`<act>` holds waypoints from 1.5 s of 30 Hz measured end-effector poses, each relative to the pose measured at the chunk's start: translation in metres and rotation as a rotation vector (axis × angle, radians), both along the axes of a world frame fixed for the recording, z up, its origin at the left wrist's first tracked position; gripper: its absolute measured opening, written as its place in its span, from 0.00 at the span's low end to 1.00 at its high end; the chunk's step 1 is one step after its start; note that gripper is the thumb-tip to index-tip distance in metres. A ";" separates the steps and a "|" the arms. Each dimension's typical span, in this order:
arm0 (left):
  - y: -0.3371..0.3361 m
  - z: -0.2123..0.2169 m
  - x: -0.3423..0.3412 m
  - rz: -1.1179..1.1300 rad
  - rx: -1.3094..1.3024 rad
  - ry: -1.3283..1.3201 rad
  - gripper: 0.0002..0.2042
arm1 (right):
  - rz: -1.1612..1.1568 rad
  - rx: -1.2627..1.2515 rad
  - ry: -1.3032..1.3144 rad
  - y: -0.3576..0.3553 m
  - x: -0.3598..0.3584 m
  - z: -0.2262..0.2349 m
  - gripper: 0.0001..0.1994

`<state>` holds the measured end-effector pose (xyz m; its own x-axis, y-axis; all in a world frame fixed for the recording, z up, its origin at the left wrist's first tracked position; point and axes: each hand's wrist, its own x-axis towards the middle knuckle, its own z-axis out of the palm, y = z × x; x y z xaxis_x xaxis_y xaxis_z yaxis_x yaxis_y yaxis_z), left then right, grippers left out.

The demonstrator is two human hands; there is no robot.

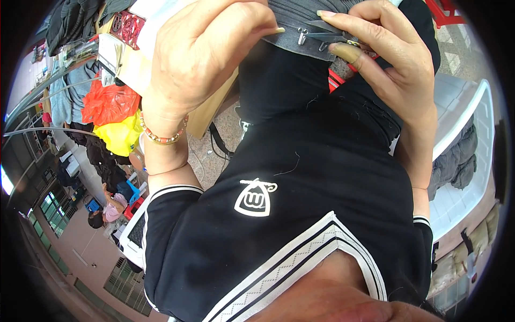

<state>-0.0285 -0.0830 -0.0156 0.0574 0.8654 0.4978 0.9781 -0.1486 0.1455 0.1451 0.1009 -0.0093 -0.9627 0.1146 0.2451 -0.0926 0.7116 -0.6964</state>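
Head view: left hand (196, 59), top of frame left of centre, thumb and forefinger pressed together beside grey cloth (287, 20); cannot tell whether thread sits between tips. Right hand (405, 61), upper right of frame, thumb and fingers bent, pinching small scissors (325, 37); blades parted, tips pointing left. Tan cover (347, 52) on right thumb. Grey cloth finely ribbed, top centre of frame, over black trousers (284, 80). Small shiny metal piece (301, 37) by blade tips.
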 end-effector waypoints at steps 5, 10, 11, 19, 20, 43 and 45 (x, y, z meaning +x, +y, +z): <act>-0.004 -0.005 0.001 0.011 0.011 -0.044 0.10 | 0.005 0.026 0.010 -0.003 -0.005 0.001 0.20; -0.002 -0.005 0.001 -0.025 0.067 0.006 0.11 | -0.022 0.052 0.030 -0.006 -0.006 0.002 0.17; -0.001 -0.005 0.001 -0.022 0.078 -0.002 0.11 | -0.027 0.054 0.035 -0.006 -0.006 0.002 0.17; 0.017 -0.003 0.019 0.114 0.539 -0.500 0.12 | -0.029 0.037 0.106 0.001 -0.009 -0.004 0.14; 0.017 -0.002 0.020 0.324 0.324 -0.460 0.12 | -0.032 0.030 0.129 0.004 -0.009 -0.006 0.14; -0.005 -0.081 -0.009 0.373 0.274 -0.733 0.10 | -0.237 -0.844 0.178 0.055 -0.052 -0.050 0.07; -0.011 -0.090 -0.011 0.401 0.277 -0.520 0.08 | -0.202 -0.760 0.262 0.059 -0.061 -0.037 0.07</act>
